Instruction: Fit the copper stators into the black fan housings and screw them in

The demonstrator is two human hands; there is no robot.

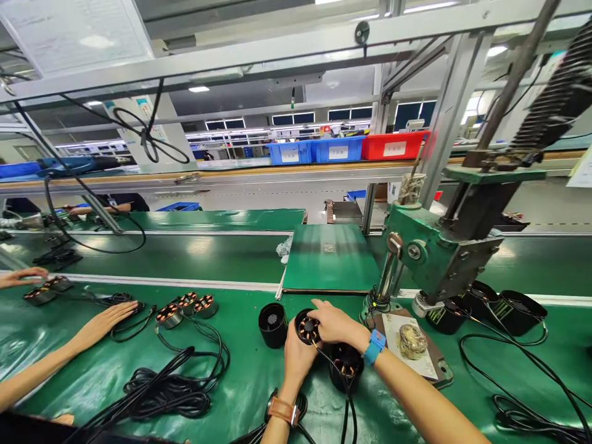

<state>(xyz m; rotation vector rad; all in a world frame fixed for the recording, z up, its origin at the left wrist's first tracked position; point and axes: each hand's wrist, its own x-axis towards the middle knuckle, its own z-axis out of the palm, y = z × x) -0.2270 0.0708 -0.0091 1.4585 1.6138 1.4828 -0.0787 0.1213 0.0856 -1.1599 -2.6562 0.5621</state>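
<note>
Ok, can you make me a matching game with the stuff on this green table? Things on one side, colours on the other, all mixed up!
Things:
1. Watch on the right wrist
2. Strap on the left wrist
3. Empty cup left of the hands
4. Far-right bin on the back shelf

Colours:
A. Red
B. Black
C. Blue
D. Brown

Pairs: 1-C, 2-D, 3-B, 4-A

Both hands, left hand and right hand, are on the motor part with copper coils.
</note>
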